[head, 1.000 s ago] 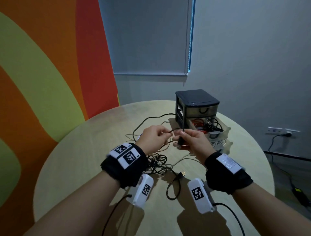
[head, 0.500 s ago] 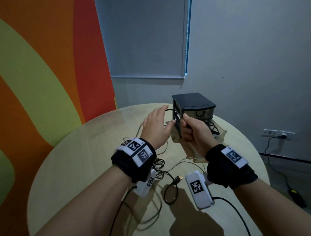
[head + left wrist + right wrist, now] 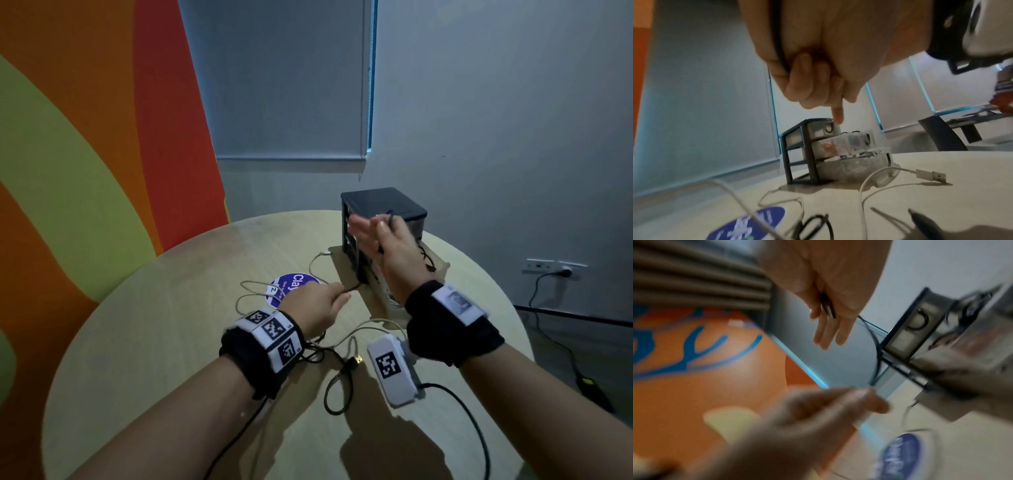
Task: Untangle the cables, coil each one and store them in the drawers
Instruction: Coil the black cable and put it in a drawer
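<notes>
Apart now, both hands (image 3: 317,306) (image 3: 387,246) pinch the black cable (image 3: 874,352) in their fingers; right-wrist view blurred

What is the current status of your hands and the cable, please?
Left hand pinches black cable; right hand holds its plug, fingers straight. Cable stretched between hands beside drawer unit. White cables loose on table.

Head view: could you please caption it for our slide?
Both hands stretch a black cable before the mini drawer unit on a round table.
</notes>
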The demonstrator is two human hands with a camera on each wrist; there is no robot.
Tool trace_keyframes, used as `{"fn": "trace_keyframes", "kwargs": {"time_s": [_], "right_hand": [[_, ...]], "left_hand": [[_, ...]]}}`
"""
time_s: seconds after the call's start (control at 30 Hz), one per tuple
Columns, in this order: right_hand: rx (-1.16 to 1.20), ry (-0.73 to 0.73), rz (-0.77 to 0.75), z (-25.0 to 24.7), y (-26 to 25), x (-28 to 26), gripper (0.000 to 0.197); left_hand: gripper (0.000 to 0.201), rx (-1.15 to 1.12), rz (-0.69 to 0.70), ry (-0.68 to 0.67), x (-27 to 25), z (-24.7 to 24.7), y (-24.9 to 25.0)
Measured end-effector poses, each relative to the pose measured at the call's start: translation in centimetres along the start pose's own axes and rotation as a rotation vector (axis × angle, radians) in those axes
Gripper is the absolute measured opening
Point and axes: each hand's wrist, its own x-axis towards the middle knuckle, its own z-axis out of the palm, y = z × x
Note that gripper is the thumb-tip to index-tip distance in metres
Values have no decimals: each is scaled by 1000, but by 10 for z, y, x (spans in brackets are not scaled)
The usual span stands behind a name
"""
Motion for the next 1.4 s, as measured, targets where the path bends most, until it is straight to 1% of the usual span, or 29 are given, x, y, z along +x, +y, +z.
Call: {"fn": "trace_keyframes", "kwargs": {"time_s": [0.1, 0.13, 0.17, 0.2, 0.27, 0.33, 0.4, 0.47, 0.53, 0.63, 0.73, 0.87, 0.93, 0.97, 1.03, 1.07, 1.1, 1.13, 1.17, 1.23, 1.27, 1.33, 1.4], "right_hand": [[-417, -122, 97, -3, 14, -5, 20], [-539, -169, 143, -7, 16, -8, 19], [-606, -220, 195, -9, 17, -10, 18], [-623, -272, 258, -12, 17, -13, 19], [-631, -362, 362, -16, 18, -17, 28], [-669, -417, 425, -18, 17, -21, 37], [-700, -462, 475, -20, 14, -23, 45], [-653, -497, 507, -22, 9, -24, 57], [-518, -517, 537, -25, 6, -23, 63], [-283, -550, 553, -28, 2, -20, 60], [-137, -578, 528, -27, -2, -20, 51], [94, -501, 452, -16, -3, -18, 51], [286, -461, 417, -9, -3, -14, 50], [379, -444, 396, -5, -3, -11, 50], [525, -386, 369, 2, -4, -6, 50], [568, -338, 363, 5, -5, -5, 49], [591, -281, 354, 8, -4, -2, 47], [595, -223, 337, 11, -3, 0, 43], [578, -172, 309, 13, -2, 2, 39], [445, -114, 235, 14, 2, 4, 32], [337, -109, 203, 13, 3, 4, 30], [110, -138, 162, 9, 8, 3, 26], [-60, -166, 158, 2, 16, 1, 27]], "left_hand": [[32, 189, 181, 103, -1, -14, 11], [31, 210, 236, 128, -1, -19, 13], [30, 219, 282, 150, -1, -23, 14], [30, 218, 321, 173, -1, -27, 14], [28, 175, 372, 223, -1, -32, 13], [28, 101, 378, 237, 1, -33, 10], [34, 21, 387, 254, 2, -34, 5], [36, -66, 415, 296, 2, -35, 3], [33, -151, 414, 356, 3, -34, 3], [31, -267, 321, 443, 9, -31, -2], [36, -354, 203, 506, 16, -26, -7], [39, -448, 116, 567, 17, -18, -2], [42, -512, 31, 539, 17, -12, 3], [39, -561, -38, 484, 18, -9, 5], [31, -723, -194, 299, 17, -4, 9], [28, -779, -235, 199, 15, -1, 11], [23, -791, -237, 119, 14, 1, 12], [15, -722, -207, 48, 13, 3, 12], [10, -628, -174, -25, 12, 3, 14], [20, -422, -116, -139, 11, -1, 17], [22, -362, -81, -161, 11, -4, 18], [22, -280, -20, -141, 11, -13, 18], [21, -213, 17, -116, 11, -23, 14]]}}
